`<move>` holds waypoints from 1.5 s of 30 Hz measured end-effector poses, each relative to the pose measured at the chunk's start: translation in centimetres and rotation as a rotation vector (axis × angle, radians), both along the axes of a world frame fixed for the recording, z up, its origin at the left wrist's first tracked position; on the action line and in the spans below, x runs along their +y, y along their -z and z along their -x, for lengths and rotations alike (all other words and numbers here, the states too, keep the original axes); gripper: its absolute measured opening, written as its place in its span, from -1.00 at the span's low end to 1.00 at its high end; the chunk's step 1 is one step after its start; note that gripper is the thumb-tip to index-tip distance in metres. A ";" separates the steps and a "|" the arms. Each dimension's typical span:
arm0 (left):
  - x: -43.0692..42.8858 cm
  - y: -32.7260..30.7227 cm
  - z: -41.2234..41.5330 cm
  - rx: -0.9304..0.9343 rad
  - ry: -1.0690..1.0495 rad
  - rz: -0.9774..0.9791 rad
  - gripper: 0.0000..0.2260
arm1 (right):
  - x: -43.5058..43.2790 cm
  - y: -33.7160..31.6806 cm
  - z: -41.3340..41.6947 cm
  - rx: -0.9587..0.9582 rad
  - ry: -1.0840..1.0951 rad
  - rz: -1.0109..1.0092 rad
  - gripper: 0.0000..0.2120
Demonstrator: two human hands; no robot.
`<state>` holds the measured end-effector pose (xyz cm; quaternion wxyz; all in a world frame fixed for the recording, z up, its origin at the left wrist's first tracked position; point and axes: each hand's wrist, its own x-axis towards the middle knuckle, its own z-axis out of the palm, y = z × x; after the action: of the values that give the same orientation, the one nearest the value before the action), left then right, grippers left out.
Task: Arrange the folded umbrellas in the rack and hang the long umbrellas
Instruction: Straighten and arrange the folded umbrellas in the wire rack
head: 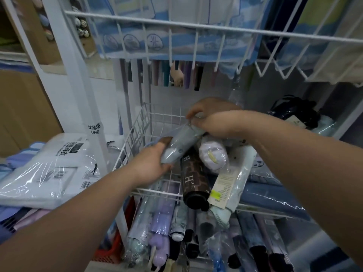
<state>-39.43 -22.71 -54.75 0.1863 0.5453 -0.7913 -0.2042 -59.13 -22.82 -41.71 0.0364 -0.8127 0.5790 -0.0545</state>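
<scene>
Far to the left of the left hand (151,163) lie flat packets (49,165) in clear wrap, no part of this step. The left hand grips the lower end of a pale grey folded umbrella (181,143), fingers curled under it and thumb over the top. The umbrella slants up from that hand to the right hand (214,120), which pinches its upper end, where the clear sleeve bunches. Both hands hold it just above the wire basket (135,134), over the bare left part of the basket floor.

The step in hand looks like arranging the folded ones: this umbrella is probably about to be laid in the gap under the left hand, beside the dark umbrella (193,181) just below the right hand. That calls for lowering it level, turning it to lie in line with the dark one, and keeping the sleeve from catching on the wires. Beyond the hands a row of long umbrellas (167,73) hangs from the upper shelf.

Below both wrists, a lower tier (163,228) is packed with more wrapped umbrellas. To the right of the right forearm lie blue wrapped rolls (275,197).

The right hand's fingertips are hidden behind the sleeve, so what exactly they pinch is unclear. The forearms cover part of the basket. The round lilac thing (213,155) under the right hand may be an umbrella end, but I cannot tell.
</scene>
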 end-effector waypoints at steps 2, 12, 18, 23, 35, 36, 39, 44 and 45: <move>-0.4 0.3 -0.4 0.067 -0.063 0.002 -0.43 | -2.0 -0.1 -0.2 0.094 0.051 0.007 -0.72; -0.8 0.9 -1.1 0.383 -0.178 -0.081 -0.27 | -4.4 3.0 1.8 0.437 0.071 0.060 -0.58; -0.6 0.5 -1.2 0.431 -0.131 -0.063 -0.42 | -4.6 2.8 2.3 0.426 0.052 0.086 -0.58; -1.3 0.6 -1.4 0.526 -0.188 -0.050 -0.44 | -3.8 1.9 2.2 0.443 0.048 0.124 -0.63; -3.6 0.1 -1.1 0.641 -0.361 -0.143 -0.38 | 0.0 0.1 3.5 0.300 0.181 0.071 -0.59; -3.6 0.0 -1.2 0.618 -0.355 -0.153 -0.37 | 0.3 0.3 3.5 0.292 0.186 0.083 -0.59; -3.4 -0.3 -1.3 0.448 -0.318 -0.177 -0.35 | 0.8 0.5 3.4 0.297 0.198 0.094 -0.62; -3.6 0.2 -0.7 0.263 -0.383 -0.154 -0.38 | 1.3 0.8 3.4 0.278 0.194 0.040 -0.60; -3.7 0.3 -0.5 0.257 -0.400 -0.165 -0.38 | 1.4 0.8 3.4 0.273 0.195 0.029 -0.59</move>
<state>-38.88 -26.43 -55.04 0.2769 0.6739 -0.6183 -0.2947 -62.56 -21.40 -42.47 -0.0599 -0.7530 0.6538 0.0447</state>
